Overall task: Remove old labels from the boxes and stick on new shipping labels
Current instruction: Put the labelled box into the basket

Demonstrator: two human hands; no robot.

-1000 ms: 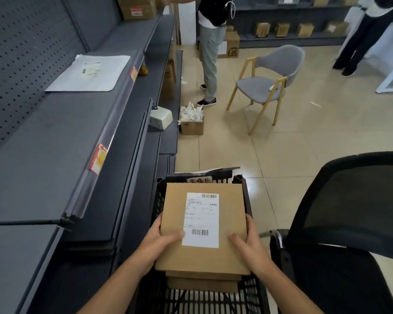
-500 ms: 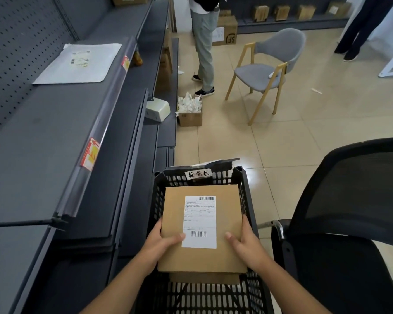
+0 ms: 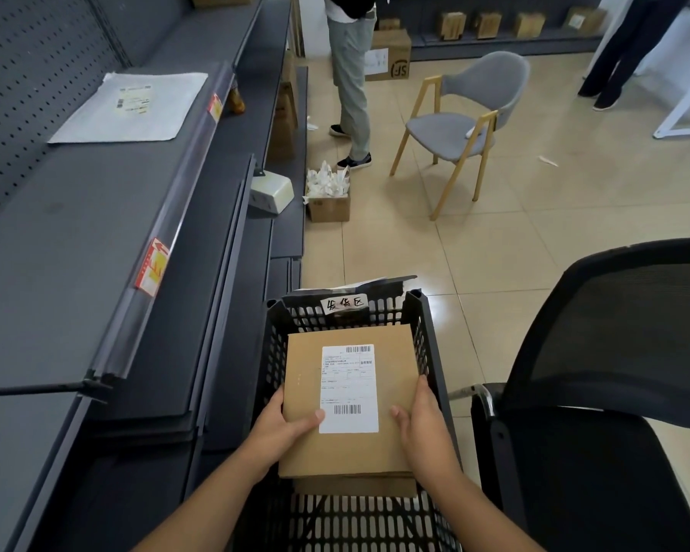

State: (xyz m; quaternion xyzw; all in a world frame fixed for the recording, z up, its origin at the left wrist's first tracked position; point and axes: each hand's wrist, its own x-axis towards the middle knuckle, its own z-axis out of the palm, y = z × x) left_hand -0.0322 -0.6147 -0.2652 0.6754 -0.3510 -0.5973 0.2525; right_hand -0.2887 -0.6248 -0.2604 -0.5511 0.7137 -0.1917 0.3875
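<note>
A flat brown cardboard box (image 3: 395, 364) with a white shipping label (image 3: 349, 388) on its top lies inside a black plastic basket (image 3: 273, 352), on top of another brown box (image 3: 355, 486). My left hand (image 3: 283, 430) grips the box's left edge, thumb on top near the label's lower corner. My right hand (image 3: 423, 426) holds the right edge, thumb resting on the cardboard. The basket's far wall carries a handwritten white tag (image 3: 344, 304).
Dark grey shelving (image 3: 76, 241) runs along the left, with a white mailer bag (image 3: 132, 107) on it. A black mesh office chair (image 3: 598, 392) stands close on the right. Further off are a small carton of paper scraps (image 3: 328, 193), a grey wooden-legged chair (image 3: 463, 121) and two standing persons.
Both hands have lowered the labelled box deeper into the basket onto the box beneath. The view has tilted down slightly.
</note>
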